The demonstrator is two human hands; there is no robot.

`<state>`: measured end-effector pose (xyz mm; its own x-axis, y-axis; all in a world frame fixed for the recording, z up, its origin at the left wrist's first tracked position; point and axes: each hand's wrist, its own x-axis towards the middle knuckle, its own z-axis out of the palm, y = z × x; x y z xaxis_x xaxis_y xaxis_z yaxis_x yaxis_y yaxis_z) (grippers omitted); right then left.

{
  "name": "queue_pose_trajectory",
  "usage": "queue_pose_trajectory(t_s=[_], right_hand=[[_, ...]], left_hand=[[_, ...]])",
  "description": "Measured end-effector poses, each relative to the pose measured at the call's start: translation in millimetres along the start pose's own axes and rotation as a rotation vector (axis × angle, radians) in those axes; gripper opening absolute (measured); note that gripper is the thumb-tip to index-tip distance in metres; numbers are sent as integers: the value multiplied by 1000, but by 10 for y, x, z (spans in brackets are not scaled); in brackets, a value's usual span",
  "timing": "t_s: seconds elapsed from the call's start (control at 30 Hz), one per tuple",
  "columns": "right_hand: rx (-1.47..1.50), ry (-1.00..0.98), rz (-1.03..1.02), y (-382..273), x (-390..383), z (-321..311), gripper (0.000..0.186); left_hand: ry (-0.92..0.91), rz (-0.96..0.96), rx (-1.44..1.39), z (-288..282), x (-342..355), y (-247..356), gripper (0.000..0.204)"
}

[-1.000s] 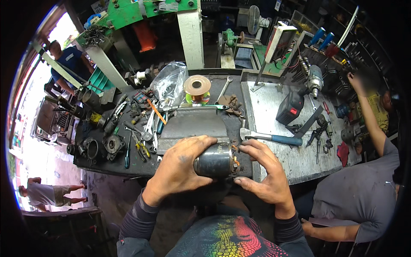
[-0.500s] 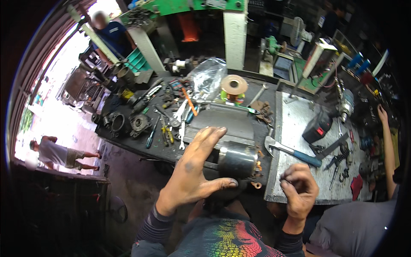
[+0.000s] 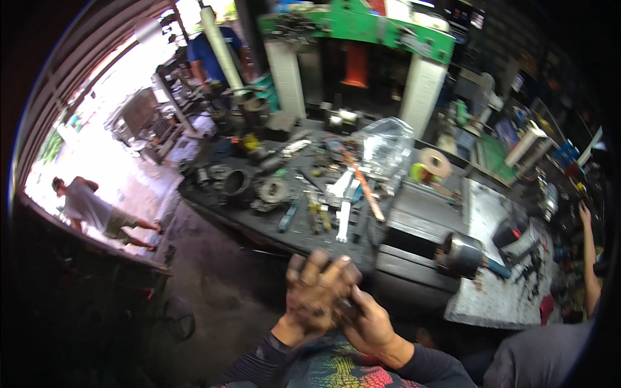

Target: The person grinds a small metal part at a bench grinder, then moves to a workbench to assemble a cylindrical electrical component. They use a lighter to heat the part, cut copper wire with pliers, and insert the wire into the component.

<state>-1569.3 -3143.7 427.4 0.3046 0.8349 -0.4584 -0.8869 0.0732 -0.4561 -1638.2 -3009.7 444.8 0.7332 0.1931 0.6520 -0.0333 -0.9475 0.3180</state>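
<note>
I see the fingers (image 3: 315,260) of the left hand (image 3: 315,301) bent and a little apart, their tips turned to the far side, while the right hand (image 3: 375,328) meets it from the right, its thumb raised near the left palm. Both hands are blurred, and a dark patch lies between them, so I cannot tell if the fingers pinch some small thing or only press on each other. The two hands are on the near side of the table (image 3: 255,226), in front of its edge. Just beyond them I find a silver wrench (image 3: 344,221), and to the left of it pliers (image 3: 314,210) with yellow handles and a blue-handled tool (image 3: 288,216). An orange strip (image 3: 365,187) lies slantwise, on the far right of the wrench. The black cylinder (image 3: 460,254) is well apart from my hands, to the right, lying on its side by the right end of a grey metal block (image 3: 422,208). Close to it, on the right, a blue handle (image 3: 497,268) reaches over a pale metal plate (image 3: 479,304). Farther, a clear plastic bag (image 3: 388,145) stands left of a spool (image 3: 435,161). On the far left of the table lie a round metal housing (image 3: 273,191) and a dark ring-shaped part (image 3: 237,185). At the right border I notice a co-worker's arm (image 3: 588,258), stretched to the far side.
</note>
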Motion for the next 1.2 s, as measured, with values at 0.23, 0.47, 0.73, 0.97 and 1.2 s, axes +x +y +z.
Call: queue_pose_trajectory(t_s=[0.23,0.47,0.73,0.97,1.2], right_hand=[[-453,-205,-164,564,586,716,36],[-773,-158,-140,1164,1779,560,24],[-1572,-162,-111,2349,3950,107,37],[-1848,183,-173,2995,5545,6,66],[-1903,670,173,3091,6552,-281,70]], left_hand=[[215,-806,-15,-725,-1249,-1698,30],[65,-1055,-299,-410,-2089,-2331,30],[-114,-1487,60,-220,-3814,-3005,38],[-637,-1499,67,-278,-4660,-3449,59],[-821,-1278,-30,-308,-5222,-4010,65]])
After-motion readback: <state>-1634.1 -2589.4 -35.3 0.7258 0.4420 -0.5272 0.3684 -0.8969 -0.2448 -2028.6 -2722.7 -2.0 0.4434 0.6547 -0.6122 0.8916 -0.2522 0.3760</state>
